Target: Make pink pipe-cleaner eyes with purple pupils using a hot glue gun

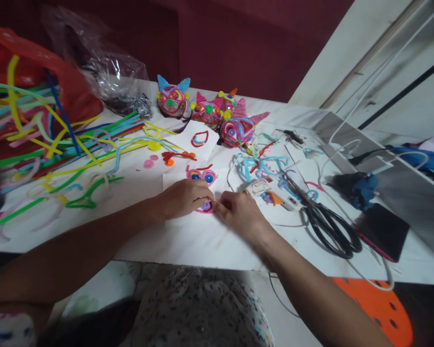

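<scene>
In the head view, a small craft face lies on white paper (171, 183) near the table's front. Its upper part is pink pipe-cleaner rings with blue button eyes (201, 178); below sits a purple button in a pink pipe-cleaner loop (205, 206). My left hand (184, 197) comes from the left, its fingers closed on the loop's upper edge and partly covering the face. My right hand (240, 212) pinches at the loop's right side, fingertips close to the left ones. Exactly what lies between the fingertips is too small to see.
Large black scissors (325, 221), a hot glue gun (271, 188) and a phone (383, 231) lie at the right. Pipe cleaners (79, 149) spread over the left. Several finished pipe-cleaner animal heads (206, 113) stand at the back, beside a clear plastic bag (115, 77).
</scene>
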Tool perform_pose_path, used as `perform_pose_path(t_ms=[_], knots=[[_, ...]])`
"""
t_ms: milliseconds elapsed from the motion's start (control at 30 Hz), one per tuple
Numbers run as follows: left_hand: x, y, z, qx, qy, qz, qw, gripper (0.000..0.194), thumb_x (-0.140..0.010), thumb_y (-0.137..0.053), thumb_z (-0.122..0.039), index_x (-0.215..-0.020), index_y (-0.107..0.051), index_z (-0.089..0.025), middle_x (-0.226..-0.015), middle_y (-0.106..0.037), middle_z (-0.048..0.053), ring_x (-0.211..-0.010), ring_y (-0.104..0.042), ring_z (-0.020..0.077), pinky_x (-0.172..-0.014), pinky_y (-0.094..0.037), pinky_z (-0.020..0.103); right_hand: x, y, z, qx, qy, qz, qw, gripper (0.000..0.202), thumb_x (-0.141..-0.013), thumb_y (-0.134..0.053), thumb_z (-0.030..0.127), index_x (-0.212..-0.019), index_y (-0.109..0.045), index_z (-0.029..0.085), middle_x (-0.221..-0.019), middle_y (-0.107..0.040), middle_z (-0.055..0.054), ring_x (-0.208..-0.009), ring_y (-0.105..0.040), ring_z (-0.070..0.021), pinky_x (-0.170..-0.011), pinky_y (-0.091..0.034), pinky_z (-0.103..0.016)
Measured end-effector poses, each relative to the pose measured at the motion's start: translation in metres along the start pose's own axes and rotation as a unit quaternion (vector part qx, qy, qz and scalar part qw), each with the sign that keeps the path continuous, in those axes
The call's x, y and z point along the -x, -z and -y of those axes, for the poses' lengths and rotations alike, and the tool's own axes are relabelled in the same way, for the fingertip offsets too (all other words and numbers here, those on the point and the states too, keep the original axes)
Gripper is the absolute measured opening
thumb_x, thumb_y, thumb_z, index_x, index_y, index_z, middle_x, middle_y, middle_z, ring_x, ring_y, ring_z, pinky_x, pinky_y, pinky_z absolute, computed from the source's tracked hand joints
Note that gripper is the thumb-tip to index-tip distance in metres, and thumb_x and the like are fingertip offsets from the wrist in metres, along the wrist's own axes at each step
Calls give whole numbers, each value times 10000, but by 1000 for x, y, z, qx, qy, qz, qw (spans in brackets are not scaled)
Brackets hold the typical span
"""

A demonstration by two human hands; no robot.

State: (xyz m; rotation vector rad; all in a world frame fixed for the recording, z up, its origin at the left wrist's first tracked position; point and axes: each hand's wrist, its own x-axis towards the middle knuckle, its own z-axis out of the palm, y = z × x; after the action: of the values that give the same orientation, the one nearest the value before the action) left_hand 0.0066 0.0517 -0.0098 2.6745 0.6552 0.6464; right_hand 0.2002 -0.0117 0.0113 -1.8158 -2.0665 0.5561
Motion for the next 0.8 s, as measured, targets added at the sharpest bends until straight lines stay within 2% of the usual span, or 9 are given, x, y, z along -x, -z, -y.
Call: perform_pose_path(t_ms=[100, 200, 333, 467, 633, 800], knots=[[1, -1, 0, -1, -3, -2, 1000, 261, -1001, -489, -208, -985, -746, -168, -957, -715, 56, -906, -668, 152, -830, -505, 251, 3, 2, -8, -48, 24, -10, 998, 118, -855, -608, 279, -823, -692, 203, -596, -630, -4, -541, -498, -140, -580, -343, -283], [2, -2, 0, -2, -6, -5, 1000, 267, -1005, -483, -209, -1002, -748, -173, -949, -710, 56, -898, -665, 156, -819, -506, 256, 7, 0, -13, -84, 67, -26, 994, 163, -861, -577, 252, -940, -711, 201, -575, -610, 21, -505, -479, -124, -568, -354, -270], [4, -4, 1, -7, 4, 0, 1000, 258, -989, -493, -186, -1015, -749, -166, -953, -698, 63, -871, -663, 158, -798, -510, 259, 9, -4, -12, -54, 111, -48, 991, 229, -885, -509, 235, -887, -735, 196, -647, -672, -19, -536, -526, -132, -594, -389, -280], [5, -3, 0, 0, 8, -3, 1000, 252, -981, -496, -180, -1005, -746, -169, -962, -702, 63, -879, -666, 155, -807, -511, 254, 8, -6, -9, -36, 110, -49, 992, 266, -887, -487, 234, -905, -749, 192, -757, -736, -60, -611, -601, -159, -634, -421, -298], [3, 5, -2, 22, 12, -1, 1000, 202, -932, -543, -137, -993, -735, -151, -980, -737, 62, -910, -679, 155, -841, -516, 251, 9, -5, -9, -42, 77, -44, 995, 269, -883, -515, 279, -952, -759, 192, -702, -718, -49, -575, -584, -161, -620, -423, -305], [3, 11, -1, 29, 15, 17, 999, 201, -903, -564, -112, -1003, -732, -160, -994, -757, 56, -911, -693, 160, -834, -532, 260, 5, -6, -10, -41, 75, -37, 996, 254, -889, -517, 257, -941, -757, 191, -739, -732, -52, -618, -619, -169, -638, -437, -301]])
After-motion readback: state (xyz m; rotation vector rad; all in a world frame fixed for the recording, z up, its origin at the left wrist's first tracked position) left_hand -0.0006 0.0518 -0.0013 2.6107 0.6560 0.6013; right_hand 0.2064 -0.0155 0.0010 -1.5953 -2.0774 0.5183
